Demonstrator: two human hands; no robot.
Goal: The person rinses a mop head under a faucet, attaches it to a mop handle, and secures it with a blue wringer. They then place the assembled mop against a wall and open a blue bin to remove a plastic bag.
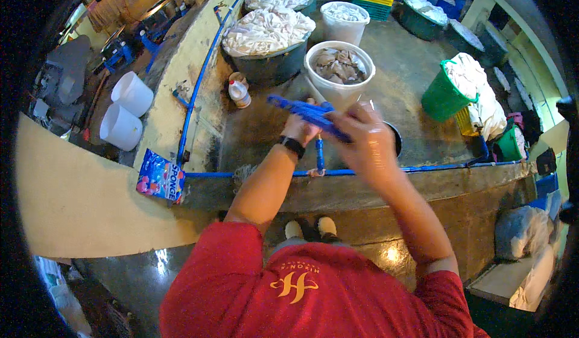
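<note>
A long, narrow blue object (295,107), blurred by motion, slants across in front of me; its exact kind is unclear. My left hand (303,128), with a black watch on the wrist, is closed around its middle from below. My right hand (367,138) looks wet and is partly smeared; its bent fingers close over the object's right end. Under the hands, a blue tap (319,151) rises from a blue pipe along the low wall. Just beyond them stands a white bucket (312,54) with brown cloth (338,65) in dark water. A dark round rim shows partly behind my right wrist.
A blue sponge packet (160,178) lies on the ledge at left. Beyond are a white-capped bottle (239,93), a large tub (274,66) heaped with white cloth and another white bucket (356,33). A green basket (443,97) of white cloth leans at right. The low wall (386,187) runs before me.
</note>
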